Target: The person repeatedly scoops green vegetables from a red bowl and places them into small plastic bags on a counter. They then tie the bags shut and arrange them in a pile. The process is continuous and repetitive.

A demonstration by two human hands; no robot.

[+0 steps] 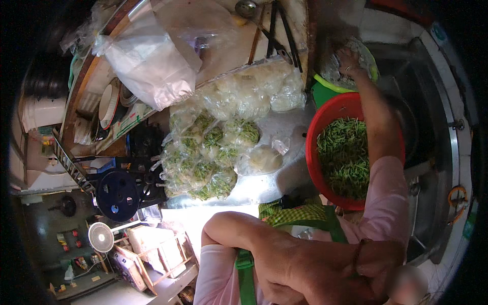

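My right hand [348, 61] reaches into a green-rimmed basin [331, 86] at the top right, among clear plastic and pale contents. Its fingers are partly lost in shadow, so any grip is unclear. Under that arm stands a red plastic tub [313, 167] of cut green vegetables [341, 152]. My left arm [228, 225] is bent across my front, very close to the camera; what its hand does cannot be made out. Left of the tub, knotted clear bags of green vegetables [213, 167] cover part of a metal counter [284, 124]. One bag of pale food [265, 158] lies beside them.
More pale-filled bags [248, 93] line the counter's back. Beyond them are a ladle [246, 8], black tongs [280, 42] and a large translucent bag [148, 57]. A sink [423, 91] borders the right. Dark cookware [118, 194] and a white fan [101, 237] stand left.
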